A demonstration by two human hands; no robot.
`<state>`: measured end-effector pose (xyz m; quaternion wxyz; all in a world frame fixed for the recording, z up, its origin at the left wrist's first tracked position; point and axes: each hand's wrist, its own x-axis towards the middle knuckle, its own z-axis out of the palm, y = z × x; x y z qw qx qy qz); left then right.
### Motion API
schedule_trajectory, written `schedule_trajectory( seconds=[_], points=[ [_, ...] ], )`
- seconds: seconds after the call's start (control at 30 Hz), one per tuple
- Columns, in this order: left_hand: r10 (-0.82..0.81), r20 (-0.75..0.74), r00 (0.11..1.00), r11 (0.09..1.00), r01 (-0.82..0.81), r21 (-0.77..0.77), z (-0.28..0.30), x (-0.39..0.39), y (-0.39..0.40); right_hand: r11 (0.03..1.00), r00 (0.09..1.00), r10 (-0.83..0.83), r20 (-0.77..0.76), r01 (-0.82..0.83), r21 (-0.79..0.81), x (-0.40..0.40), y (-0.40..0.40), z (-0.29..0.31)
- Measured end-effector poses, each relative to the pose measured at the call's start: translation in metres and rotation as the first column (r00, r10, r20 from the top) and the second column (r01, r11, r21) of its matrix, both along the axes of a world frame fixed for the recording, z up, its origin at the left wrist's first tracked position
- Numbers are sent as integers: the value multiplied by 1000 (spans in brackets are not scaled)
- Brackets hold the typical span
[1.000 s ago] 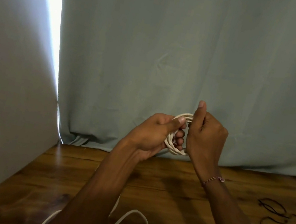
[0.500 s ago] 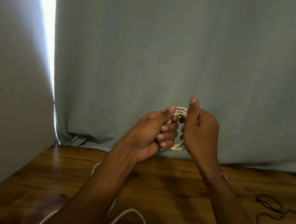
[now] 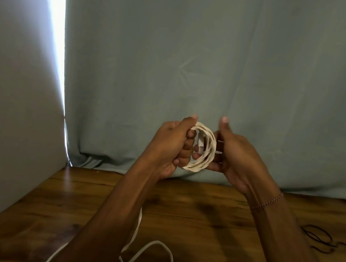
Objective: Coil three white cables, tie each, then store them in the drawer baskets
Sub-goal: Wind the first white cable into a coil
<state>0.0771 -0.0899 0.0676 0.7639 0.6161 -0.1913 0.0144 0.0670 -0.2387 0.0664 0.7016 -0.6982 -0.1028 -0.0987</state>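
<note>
Coil: the white cable coil (image 3: 204, 149) is up in the air, between both hands, above the wooden table (image 3: 190, 203).
Left hand: the left hand (image 3: 170, 146) grips the coil's left side, fingers curled through it, thumb on top.
Right hand: the right hand (image 3: 234, 156) cups the coil's right side, thumb raised; how firmly it holds, I cannot tell.
Table: loose white cables (image 3: 154, 257) sprawl near the front edge; black ties (image 3: 320, 239) lie well right.
Backdrop: a grey-green curtain (image 3: 200, 67).

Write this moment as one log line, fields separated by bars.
step: coiling | left hand: grips white coil | right hand: holds coil's other side | coil: held above wooden table, untied | loose white cables: on table
</note>
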Motion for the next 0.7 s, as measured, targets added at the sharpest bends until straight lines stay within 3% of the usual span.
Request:
schedule_trajectory(
  seconds=[0.1,0.23,0.4,0.53,0.7],
  points=[
    [87,55,995,995,-90,50,-1,1,2,978,997,48,55,-35,-207,-6,-3,5],
    [74,80,994,994,-80,77,-2,3,-1,922,972,162,168,-89,-376,-8,-2,0],
    [-53,15,998,994,51,98,-1,7,9,922,968,198,152,-131,-364,-7,-7,-1],
    [-163,166,973,979,139,148,0,3,17,894,959,189,209,-81,-440,-7,-15,1],
    [-53,295,954,986,3,166,-3,6,20,843,940,134,315,59,-535,-3,-13,0]
  ],
)
